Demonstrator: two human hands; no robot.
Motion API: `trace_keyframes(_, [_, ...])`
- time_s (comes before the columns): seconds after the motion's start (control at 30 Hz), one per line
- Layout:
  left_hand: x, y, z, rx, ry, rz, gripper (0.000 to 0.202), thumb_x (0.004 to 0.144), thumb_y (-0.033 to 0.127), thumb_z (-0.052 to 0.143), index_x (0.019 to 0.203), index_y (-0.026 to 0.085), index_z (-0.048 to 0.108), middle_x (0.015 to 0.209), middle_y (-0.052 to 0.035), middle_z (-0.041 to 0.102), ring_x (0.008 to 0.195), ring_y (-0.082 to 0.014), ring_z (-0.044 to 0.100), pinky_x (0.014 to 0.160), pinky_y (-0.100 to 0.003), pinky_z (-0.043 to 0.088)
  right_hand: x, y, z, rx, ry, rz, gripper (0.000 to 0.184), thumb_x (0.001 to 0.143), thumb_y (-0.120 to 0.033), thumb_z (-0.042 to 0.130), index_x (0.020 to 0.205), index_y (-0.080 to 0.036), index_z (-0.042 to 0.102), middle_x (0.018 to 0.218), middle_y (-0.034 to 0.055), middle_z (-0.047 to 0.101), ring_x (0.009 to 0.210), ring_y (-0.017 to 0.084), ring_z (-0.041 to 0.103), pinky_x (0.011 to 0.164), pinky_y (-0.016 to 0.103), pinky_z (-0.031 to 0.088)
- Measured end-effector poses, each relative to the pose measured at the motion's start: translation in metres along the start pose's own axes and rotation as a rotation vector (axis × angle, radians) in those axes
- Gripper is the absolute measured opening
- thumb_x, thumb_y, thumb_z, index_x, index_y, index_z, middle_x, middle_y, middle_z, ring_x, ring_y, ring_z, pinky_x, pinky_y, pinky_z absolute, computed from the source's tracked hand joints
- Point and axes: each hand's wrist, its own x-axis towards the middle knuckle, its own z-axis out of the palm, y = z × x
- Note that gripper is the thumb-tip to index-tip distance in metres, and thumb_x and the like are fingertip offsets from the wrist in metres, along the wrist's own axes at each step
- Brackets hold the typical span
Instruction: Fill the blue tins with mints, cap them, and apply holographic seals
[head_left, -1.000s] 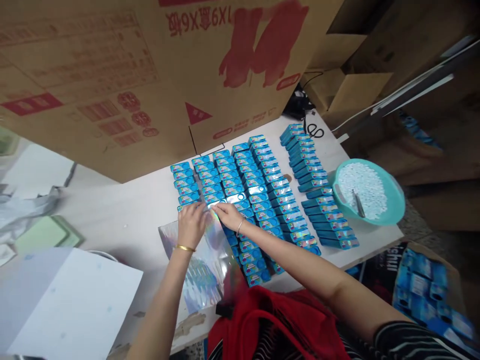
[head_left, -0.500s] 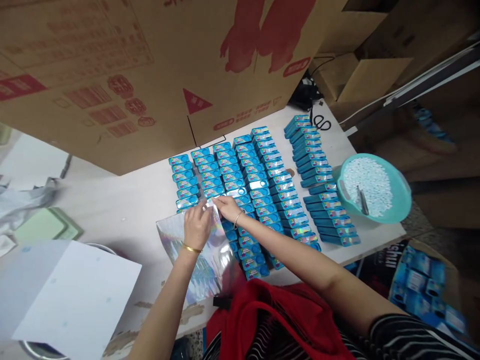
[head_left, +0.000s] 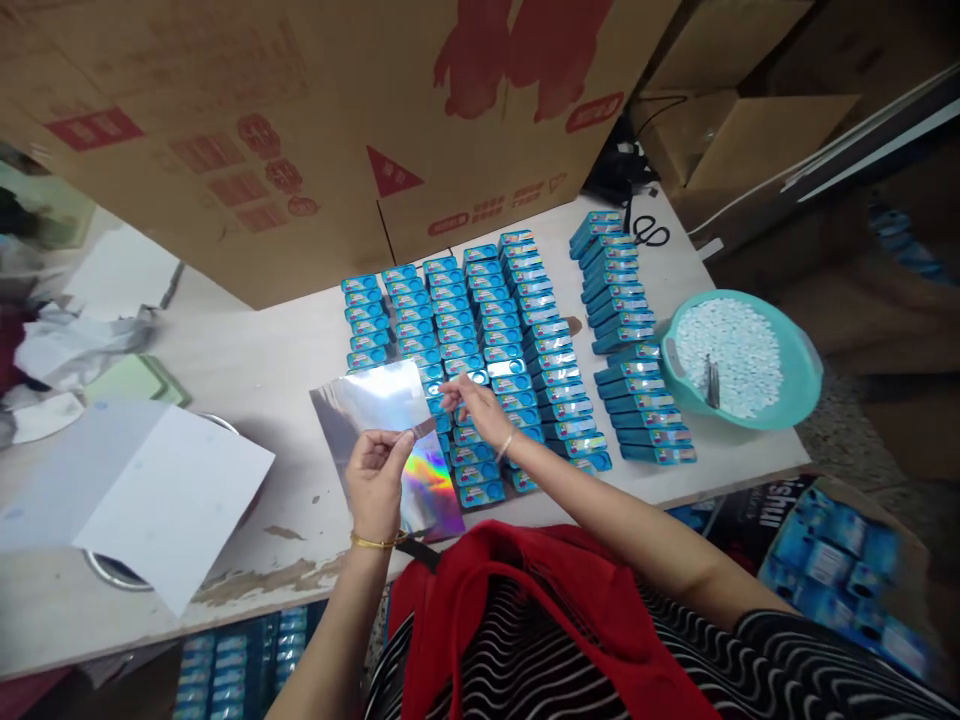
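Note:
My left hand (head_left: pixel 381 470) is closed in a pinch, thumb against fingers, on a small shiny strip (head_left: pixel 424 429) that sticks out to the right. Beneath that hand lies a silver holographic sheet (head_left: pixel 397 385), rainbow-coloured at its lower right, its right edge against the rows of boxes. My right hand (head_left: pixel 478 408) hovers over small blue boxes (head_left: pixel 480 470), its fingers slightly bent and apart; nothing can be made out in them. The boxes stand in several tight rows, many bearing shiny patches on their ends.
A turquoise basin (head_left: pixel 802 385) of small white pieces, with a metal tool (head_left: pixel 712 383) in it, stands at the right. Black scissors (head_left: pixel 649 231) lie behind it. A large carton (head_left: pixel 315 240) walls off the back. White sheets (head_left: pixel 180 500) rest on a round container at the left.
My hands have parted: the right moved away from the sheet over the boxes, and the left drew back lower with the shiny strip. The sheet now lies flatter. The view shifted slightly.

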Motion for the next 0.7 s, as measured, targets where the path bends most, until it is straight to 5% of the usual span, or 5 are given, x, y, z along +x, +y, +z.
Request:
trace_keyframes(0.07, [-0.017,-0.001,0.018,-0.065,-0.016,-0.053,0.030,0.064,0.037,0.076,0.073,0.018,0.054,0.067,0.0024,0.058,0.066,-0.0111,0.056,0.068,-0.025,0.046,-0.039,0.002,-0.020,0.125,-0.063,0.142,0.066,0.087,-0.070,0.030,0.092,-0.015,0.067,0.079,0.0069,0.066,0.074,0.015,0.060,0.059,0.025,0.043])
trace_keyframes(0.17, [-0.049,-0.008,0.050,-0.109,-0.065,-0.100,0.032,0.061,0.037,0.077,0.071,0.018,0.054,0.064,0.0028,0.058,0.063,-0.0105,0.055,0.065,-0.024,0.045,-0.089,0.009,-0.052,0.196,-0.092,0.206,0.053,0.078,-0.067,0.053,0.085,-0.016,0.065,0.078,0.0046,0.067,0.073,0.015,0.060,0.062,0.024,0.044])
trace_keyframes(0.37, [-0.110,-0.053,0.126,-0.023,-0.156,-0.217,0.033,0.060,0.041,0.077,0.068,0.018,0.054,0.060,0.0026,0.058,0.059,-0.0108,0.054,0.062,-0.024,0.043,-0.154,0.040,-0.135,0.223,0.093,0.141,0.034,0.073,-0.053,0.064,0.070,-0.020,0.055,0.062,-0.0021,0.058,0.061,0.013,0.054,0.064,0.027,0.045])
trace_keyframes(0.53, [-0.131,-0.098,0.187,0.058,-0.229,-0.176,0.030,0.063,0.043,0.071,0.067,0.019,0.055,0.063,0.0019,0.056,0.062,-0.0119,0.052,0.064,-0.026,0.043,-0.175,0.074,-0.200,0.080,0.237,0.064,0.030,0.077,-0.048,0.058,0.068,-0.020,0.053,0.060,-0.0024,0.052,0.059,0.013,0.049,0.061,0.026,0.041])
trace_keyframes(0.7, [-0.125,-0.115,0.230,0.421,-0.140,0.059,0.019,0.070,0.035,0.066,0.066,0.019,0.058,0.077,-0.0016,0.056,0.079,-0.0162,0.052,0.081,-0.033,0.043,-0.164,0.102,-0.233,-0.065,0.332,0.004,0.030,0.079,-0.047,0.053,0.067,-0.020,0.051,0.059,-0.0034,0.046,0.055,0.011,0.041,0.056,0.025,0.035])
